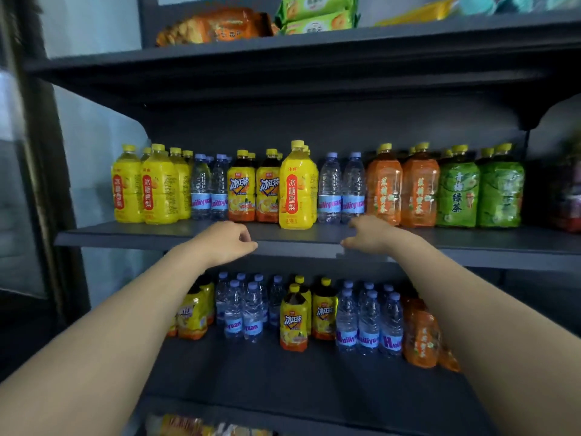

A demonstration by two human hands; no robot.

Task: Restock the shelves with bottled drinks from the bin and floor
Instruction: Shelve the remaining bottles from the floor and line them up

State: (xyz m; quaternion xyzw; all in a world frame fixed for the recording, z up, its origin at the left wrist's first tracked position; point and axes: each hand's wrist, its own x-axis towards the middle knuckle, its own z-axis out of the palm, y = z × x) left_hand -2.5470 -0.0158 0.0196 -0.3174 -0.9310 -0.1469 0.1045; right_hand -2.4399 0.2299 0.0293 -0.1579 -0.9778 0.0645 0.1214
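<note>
Bottles stand in rows along the middle shelf (314,243). A yellow bottle (297,187) stands closest to its front edge, and its red label reads 冰糖雪梨. I see my left hand (226,240) at that edge, just left of the bottle, fingers loosely curled and holding nothing. My right hand (371,234), just right of it, is blurred but relaxed and empty. Water bottles (341,190) show "uiliyua", cut off at both ends. Tea bottles (254,190) read 冰红茶 and green bottles (459,193) read 绿茶. Orange bottles (402,187) are too blurred to read. My forearms hide part of the lower shelf (283,382).
</note>
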